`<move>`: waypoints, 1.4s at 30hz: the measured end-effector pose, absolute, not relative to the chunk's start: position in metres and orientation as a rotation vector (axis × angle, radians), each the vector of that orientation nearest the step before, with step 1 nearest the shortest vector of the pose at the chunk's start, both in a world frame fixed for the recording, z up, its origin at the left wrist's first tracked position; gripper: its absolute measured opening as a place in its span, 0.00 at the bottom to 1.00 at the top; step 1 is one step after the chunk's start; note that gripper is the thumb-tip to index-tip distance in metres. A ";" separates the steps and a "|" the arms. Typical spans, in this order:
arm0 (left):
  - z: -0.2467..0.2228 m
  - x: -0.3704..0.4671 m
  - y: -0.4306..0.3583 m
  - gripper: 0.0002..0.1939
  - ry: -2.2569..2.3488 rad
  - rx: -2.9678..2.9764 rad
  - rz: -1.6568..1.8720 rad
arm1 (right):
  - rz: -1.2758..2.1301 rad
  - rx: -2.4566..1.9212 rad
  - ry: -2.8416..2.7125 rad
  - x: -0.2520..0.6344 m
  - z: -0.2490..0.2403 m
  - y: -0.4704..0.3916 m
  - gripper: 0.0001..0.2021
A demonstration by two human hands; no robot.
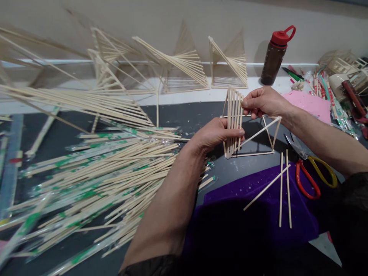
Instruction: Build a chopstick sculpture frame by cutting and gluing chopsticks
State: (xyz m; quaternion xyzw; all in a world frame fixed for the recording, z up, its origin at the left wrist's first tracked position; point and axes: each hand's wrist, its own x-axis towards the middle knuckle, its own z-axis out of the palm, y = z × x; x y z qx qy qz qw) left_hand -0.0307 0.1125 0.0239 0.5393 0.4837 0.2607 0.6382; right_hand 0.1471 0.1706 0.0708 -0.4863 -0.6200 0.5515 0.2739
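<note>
A small frame of thin wooden sticks (253, 154) stands on the dark table, with a row of upright sticks along its left side. My left hand (215, 134) is closed around this row, its thumb lying across the lower part. My right hand (263, 101) pinches the upper end of the rightmost wooden stick (241, 113) between thumb and fingertips. That stick's lower end is partly hidden behind my left thumb. Three loose sticks (281, 191) lie on a purple cloth (238, 184) nearer to me. Scissors (307, 161) with one red and one yellow handle rest beside them.
Many chopsticks (115, 172), some in clear-and-green wrappers, cover the left side. Twisted stick structures (186, 69) stand along the wall. A dark bottle (273, 61) with a red lid is at the back right, near a pink sheet (309, 105) and assorted tools.
</note>
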 end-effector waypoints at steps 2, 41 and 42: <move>0.024 -0.031 0.113 0.10 1.091 1.240 0.583 | 1.476 -1.306 -1.673 0.148 0.070 0.171 0.08; 0.012 -0.041 0.114 0.08 0.991 1.179 0.452 | 1.436 -1.319 -1.629 0.147 0.071 0.164 0.08; 0.012 -0.041 0.114 0.09 0.984 1.179 0.454 | 1.438 -1.316 -1.626 0.147 0.071 0.164 0.08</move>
